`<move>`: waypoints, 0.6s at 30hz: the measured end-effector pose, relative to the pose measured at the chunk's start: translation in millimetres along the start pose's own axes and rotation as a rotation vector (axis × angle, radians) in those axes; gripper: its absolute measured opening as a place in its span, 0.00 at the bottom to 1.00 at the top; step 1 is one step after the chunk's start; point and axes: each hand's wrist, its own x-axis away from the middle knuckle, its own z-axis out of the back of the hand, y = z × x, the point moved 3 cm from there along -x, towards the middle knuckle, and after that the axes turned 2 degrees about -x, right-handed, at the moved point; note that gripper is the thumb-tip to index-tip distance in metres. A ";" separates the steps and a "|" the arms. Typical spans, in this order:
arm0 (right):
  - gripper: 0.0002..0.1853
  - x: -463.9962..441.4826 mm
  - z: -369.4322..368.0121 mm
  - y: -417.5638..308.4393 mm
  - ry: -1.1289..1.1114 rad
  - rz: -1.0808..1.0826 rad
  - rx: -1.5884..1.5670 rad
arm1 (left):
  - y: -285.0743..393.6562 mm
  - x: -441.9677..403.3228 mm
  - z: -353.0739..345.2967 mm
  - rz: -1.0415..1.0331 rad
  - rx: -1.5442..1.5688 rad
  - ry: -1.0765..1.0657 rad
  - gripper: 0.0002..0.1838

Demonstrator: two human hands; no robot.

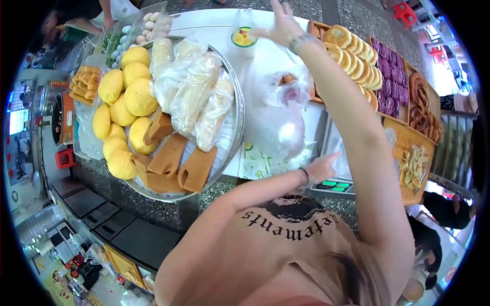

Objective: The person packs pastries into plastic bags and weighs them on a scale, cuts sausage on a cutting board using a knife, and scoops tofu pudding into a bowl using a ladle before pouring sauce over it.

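My right hand (280,28), with a watch on the wrist, is stretched far over the white table, fingers spread. Close to its fingertips stands a clear plastic cup with a yellow-and-green label (243,37). Lower down, my left hand (322,169) is beside a digital scale (332,186) with green displays. Its fingers look extended, near clear plastic (343,159) on the scale; whether they touch it I cannot tell. Between my arms lies a puffed clear plastic bag (278,130), with brownish pieces (287,79) at its upper end.
At left, a round metal tray (239,122) holds yellow buns (141,97), brown cake pieces (168,155) and wrapped pale rolls (196,94). Eggs (148,25) sit beyond. At right are trays of round flatbreads (352,56), purple pieces (393,76) and brown twists (419,104). Other people stand around.
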 end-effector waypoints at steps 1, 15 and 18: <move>0.47 -18.1 -22.0 -5.9 -0.199 -0.098 -0.047 | -37.6 -16.0 -18.2 -0.321 0.006 0.114 0.29; 0.34 7.2 -84.6 -33.9 -0.875 -0.095 0.194 | 25.6 36.2 21.1 -0.009 0.333 -0.088 0.15; 0.32 14.6 -6.7 -26.0 -0.773 -0.043 0.130 | -34.4 5.8 -12.2 -0.109 0.159 0.048 0.25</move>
